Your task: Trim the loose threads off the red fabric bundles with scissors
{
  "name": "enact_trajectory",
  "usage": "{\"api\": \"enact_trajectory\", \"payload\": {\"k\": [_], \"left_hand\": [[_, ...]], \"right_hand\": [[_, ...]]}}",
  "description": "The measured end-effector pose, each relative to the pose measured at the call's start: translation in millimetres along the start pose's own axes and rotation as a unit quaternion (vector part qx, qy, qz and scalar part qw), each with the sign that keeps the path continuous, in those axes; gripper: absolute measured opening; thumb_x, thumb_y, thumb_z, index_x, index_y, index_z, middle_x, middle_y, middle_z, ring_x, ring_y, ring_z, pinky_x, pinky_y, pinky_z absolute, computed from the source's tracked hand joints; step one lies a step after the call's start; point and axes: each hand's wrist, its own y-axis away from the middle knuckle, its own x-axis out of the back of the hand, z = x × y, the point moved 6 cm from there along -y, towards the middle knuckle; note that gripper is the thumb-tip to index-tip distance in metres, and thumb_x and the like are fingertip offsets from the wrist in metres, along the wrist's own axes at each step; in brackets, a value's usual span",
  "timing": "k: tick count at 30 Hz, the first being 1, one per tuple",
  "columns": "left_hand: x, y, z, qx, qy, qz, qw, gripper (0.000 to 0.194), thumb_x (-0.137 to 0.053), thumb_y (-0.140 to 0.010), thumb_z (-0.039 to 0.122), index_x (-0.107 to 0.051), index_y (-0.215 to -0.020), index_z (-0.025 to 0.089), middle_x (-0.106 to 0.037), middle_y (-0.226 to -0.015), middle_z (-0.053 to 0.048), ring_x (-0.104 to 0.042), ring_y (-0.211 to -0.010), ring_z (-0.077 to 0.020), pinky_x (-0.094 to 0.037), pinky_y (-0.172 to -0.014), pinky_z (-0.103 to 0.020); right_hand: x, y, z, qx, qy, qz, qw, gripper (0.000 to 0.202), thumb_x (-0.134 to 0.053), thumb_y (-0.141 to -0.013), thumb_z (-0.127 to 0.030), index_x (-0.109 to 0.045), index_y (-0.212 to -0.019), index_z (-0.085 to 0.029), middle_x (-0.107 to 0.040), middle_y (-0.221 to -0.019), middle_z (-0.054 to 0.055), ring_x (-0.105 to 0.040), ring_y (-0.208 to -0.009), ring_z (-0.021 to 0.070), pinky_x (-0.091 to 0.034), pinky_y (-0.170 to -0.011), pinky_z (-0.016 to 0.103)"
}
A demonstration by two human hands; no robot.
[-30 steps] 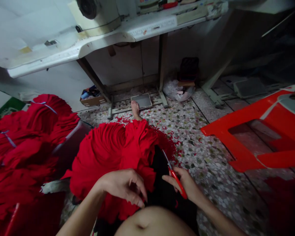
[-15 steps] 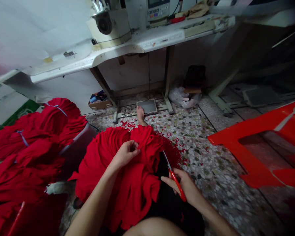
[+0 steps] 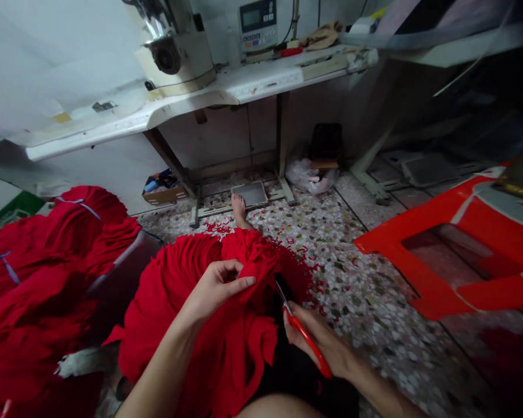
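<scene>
A large heap of red knit fabric (image 3: 169, 296) lies across my lap in layered folds. My left hand (image 3: 213, 287) rests over it, thumb and fingers closed on a raised edge of the red cloth. My right hand (image 3: 325, 339) grips scissors with red handles (image 3: 307, 337). Their metal blades (image 3: 281, 292) point up and left, close to the fabric's right side; whether they touch it, I cannot tell. Red thread scraps (image 3: 307, 270) lie around the heap's right edge.
Bundles of red fabric (image 3: 65, 249), some tied with pale strips, fill the left side. Ahead stands a white table (image 3: 261, 87) with a sewing machine (image 3: 174, 64). A bare foot (image 3: 238, 204) is by the pedal (image 3: 255, 194). At right is an orange plastic stool (image 3: 387, 232).
My left hand, fingers loosely curled before, now pinches a lifted edge of the red fabric. My right hand and the scissors have shifted slightly left. The view has turned a little to the right.
</scene>
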Motion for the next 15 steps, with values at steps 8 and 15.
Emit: {"api": "enact_trajectory", "payload": {"k": [8, 15], "left_hand": [[-14.3, 5.6, -16.2, 0.057, 0.006, -0.046, 0.997, 0.031, -0.087, -0.079, 0.041, -0.08, -0.083, 0.011, -0.067, -0.073, -0.002, -0.052, -0.064, -0.0092, -0.043, -0.066, -0.021], [-20.0, 6.8, -23.5, 0.067, -0.008, -0.043, 0.997, 0.034, -0.086, -0.08, 0.044, -0.081, -0.084, 0.011, -0.063, -0.069, -0.001, -0.045, -0.062, -0.008, -0.036, -0.062, -0.02]], "right_hand": [[2.9, 1.9, -13.4, 0.016, 0.075, -0.039, 0.996, 0.04, -0.057, -0.101, -0.059, -0.062, -0.091, -0.021, -0.066, -0.077, 0.0, -0.058, -0.075, 0.0178, -0.045, -0.069, 0.025], [0.8, -8.3, -23.2, 0.018, 0.094, -0.067, 0.993, 0.035, -0.061, -0.1, -0.053, -0.059, -0.088, -0.02, -0.063, -0.076, -0.003, -0.052, -0.067, 0.014, -0.041, -0.066, 0.024]]}}
